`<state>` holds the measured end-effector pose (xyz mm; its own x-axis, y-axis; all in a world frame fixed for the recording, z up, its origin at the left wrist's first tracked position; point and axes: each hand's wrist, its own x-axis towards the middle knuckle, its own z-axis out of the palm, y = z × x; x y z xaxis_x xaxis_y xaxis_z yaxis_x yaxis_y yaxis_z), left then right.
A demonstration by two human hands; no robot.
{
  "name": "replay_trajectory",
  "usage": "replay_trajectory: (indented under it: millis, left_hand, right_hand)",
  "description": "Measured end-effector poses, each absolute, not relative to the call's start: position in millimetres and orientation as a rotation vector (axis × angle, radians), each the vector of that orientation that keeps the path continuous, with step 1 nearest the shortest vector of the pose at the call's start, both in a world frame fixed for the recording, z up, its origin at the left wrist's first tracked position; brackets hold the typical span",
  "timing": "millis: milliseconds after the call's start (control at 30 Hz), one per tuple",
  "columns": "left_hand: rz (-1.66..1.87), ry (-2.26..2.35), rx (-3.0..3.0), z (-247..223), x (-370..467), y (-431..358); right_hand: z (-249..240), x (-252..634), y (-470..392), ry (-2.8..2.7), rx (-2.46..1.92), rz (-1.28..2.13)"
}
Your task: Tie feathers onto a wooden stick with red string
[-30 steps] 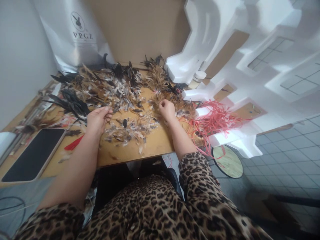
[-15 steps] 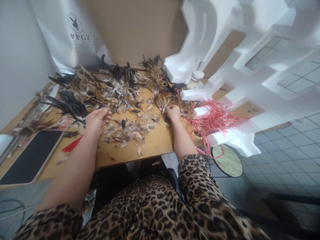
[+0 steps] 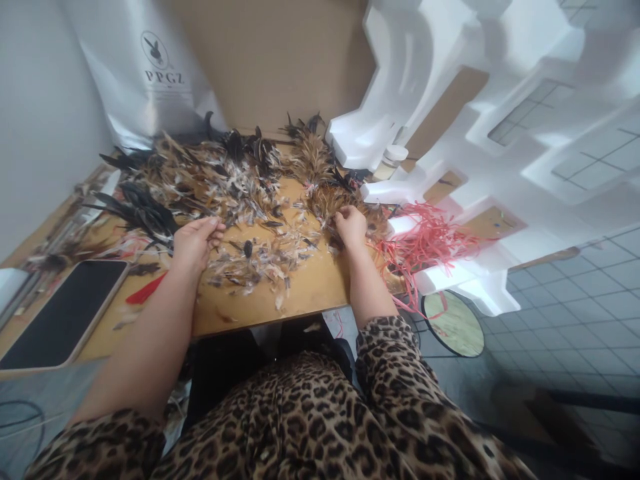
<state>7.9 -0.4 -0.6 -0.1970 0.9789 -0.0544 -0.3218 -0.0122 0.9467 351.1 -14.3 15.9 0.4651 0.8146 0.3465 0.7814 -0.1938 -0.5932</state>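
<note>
Head view: both bare forearms reach forward over the worktop [image 3: 315, 290] from leopard-print sleeves [image 3: 385, 340], hands well apart. Left hand [image 3: 194, 243] has its back to the camera, wrist nearly straight, thumb laid along bent fingers that point inward above the edge of the loose feathers [image 3: 260, 263]. Its fingers are drawn narrow, but I cannot tell whether a feather sits between them. Right hand [image 3: 351, 227] turns inward, fingers curled and thumb close to them, at the near side of a brown feather bundle [image 3: 330, 200]; the knuckles hide its fingertips, so whether they grip it cannot be told. This bundle lies right of the worktop's middle, partly covered by that hand, near pink strips [image 3: 430, 233].

Black feathers [image 3: 143, 207] lie just beyond the left hand. The left forearm partly covers a red piece [image 3: 143, 290], too blurred to identify. A smartphone [image 3: 65, 313] is cut off slightly at the left border.
</note>
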Motion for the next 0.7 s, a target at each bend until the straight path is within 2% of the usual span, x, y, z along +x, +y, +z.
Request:
replay_trajectory:
  millis: [100, 200, 400, 700]
  left_hand:
    - [1.477, 1.115, 0.843, -1.1, 8.3, -0.1]
    - [1.481, 1.108, 0.84, -2.2, 7.9, 0.5]
    - [1.48, 1.116, 0.833, -0.6, 7.3, -0.6]
    - [1.447, 1.103, 0.86, 1.9, 10.2, -2.9]
  right_hand:
    - [28.6, 341.6, -23.5, -1.418, -1.751, 0.004]
    - [30.1, 332.3, -21.7, -1.476, -1.553, 0.157]
    - [13.5, 336.0, 0.4, -1.229, -1.661, 0.535]
    - [49.1, 294.7, 2.4, -1.502, -1.419, 0.375]
